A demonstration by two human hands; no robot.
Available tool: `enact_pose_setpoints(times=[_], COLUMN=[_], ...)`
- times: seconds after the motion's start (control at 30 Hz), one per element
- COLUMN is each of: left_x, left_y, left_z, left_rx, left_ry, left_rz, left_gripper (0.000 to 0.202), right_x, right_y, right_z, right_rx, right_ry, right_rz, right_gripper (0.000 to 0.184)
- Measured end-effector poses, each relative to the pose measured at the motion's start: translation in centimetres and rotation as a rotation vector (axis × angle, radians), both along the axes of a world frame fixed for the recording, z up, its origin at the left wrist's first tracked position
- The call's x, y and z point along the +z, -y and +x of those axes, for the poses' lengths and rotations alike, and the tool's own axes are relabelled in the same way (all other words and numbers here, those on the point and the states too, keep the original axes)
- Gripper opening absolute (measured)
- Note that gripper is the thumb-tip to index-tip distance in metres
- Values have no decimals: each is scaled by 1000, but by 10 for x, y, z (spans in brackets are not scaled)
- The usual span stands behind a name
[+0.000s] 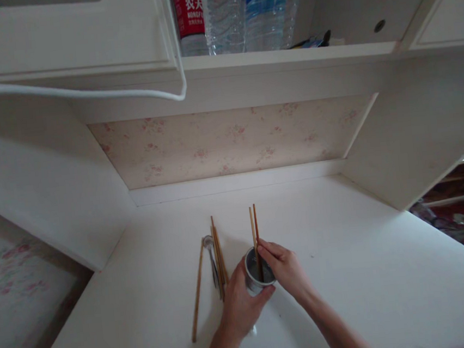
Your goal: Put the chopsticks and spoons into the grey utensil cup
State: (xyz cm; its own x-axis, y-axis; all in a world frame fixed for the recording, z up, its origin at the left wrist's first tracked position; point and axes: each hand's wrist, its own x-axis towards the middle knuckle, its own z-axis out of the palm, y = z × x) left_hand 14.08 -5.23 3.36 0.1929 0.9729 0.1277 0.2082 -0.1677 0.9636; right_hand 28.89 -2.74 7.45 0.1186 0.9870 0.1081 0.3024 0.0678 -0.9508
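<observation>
My left hand (242, 304) is wrapped round a metal cup (254, 284) over the white desk top. Two wooden chopsticks (254, 224) stand nearly upright with their lower ends inside the cup. My right hand (282, 265) pinches a chopstick just above the cup's rim; whether it grips both is hard to tell. Left of the cup lie several more chopsticks (218, 252) in a loose bunch, partly hidden by my left hand. Beside them is a metal spoon (208, 243), and a single chopstick (198, 289) lies apart at the far left.
White side panels (424, 122) flank the desk top (356, 271). An open shelf (286, 55) above holds plastic bottles (225, 16). A white cable (84, 92) hangs below the upper left cabinet door (63, 37). Flowered wallpaper (232, 141) covers the back.
</observation>
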Motion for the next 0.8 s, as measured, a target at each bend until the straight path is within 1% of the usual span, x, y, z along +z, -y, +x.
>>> enact_pose_setpoints(times=[0.07,0.17,0.23,0.3,0.37,0.43,0.47,0.5,0.53,0.6,0.67,0.7,0.73,0.8], left_x=[1,5,8,11,13,14,13,13,12,12,12,12,13,14], left_y=[0,1,1,2,2,1,2,2,2,4,4,3,2,-3], left_z=[0,-1,-2,-2,-2,-2,-2,-3,-4,-11,-23,-31,-41,-64], left_rx=[-5,-21,-33,-35,-36,-40,-46,-52,-52,-31,27,70,117,225], left_ry=[-13,-19,-20,-38,-83,-136,-160,-185,-213,-289,-390,-443,-497,-601], left_rz=[11,24,30,39,71,118,139,158,172,194,215,224,229,225], left_gripper=[74,74,73,72,69,67,67,68,70,77,81,77,70,44], right_x=[0,-2,-5,-11,-18,-26,-30,-34,-39,-47,-56,-59,-62,-67], right_y=[-1,1,7,16,26,33,35,37,37,36,33,32,31,30], right_z=[1,2,5,8,10,9,8,7,5,2,0,-1,-2,-5], right_rx=[-4,-4,30,89,155,206,212,200,172,93,39,30,25,8], right_ry=[-15,-103,-202,-262,-265,-260,-262,-264,-261,-234,-201,-190,-186,-199], right_rz=[-16,-73,-86,-55,-18,-12,-14,-14,-12,12,51,72,92,129], right_gripper=[39,48,56,63,76,96,103,107,107,99,91,88,88,87])
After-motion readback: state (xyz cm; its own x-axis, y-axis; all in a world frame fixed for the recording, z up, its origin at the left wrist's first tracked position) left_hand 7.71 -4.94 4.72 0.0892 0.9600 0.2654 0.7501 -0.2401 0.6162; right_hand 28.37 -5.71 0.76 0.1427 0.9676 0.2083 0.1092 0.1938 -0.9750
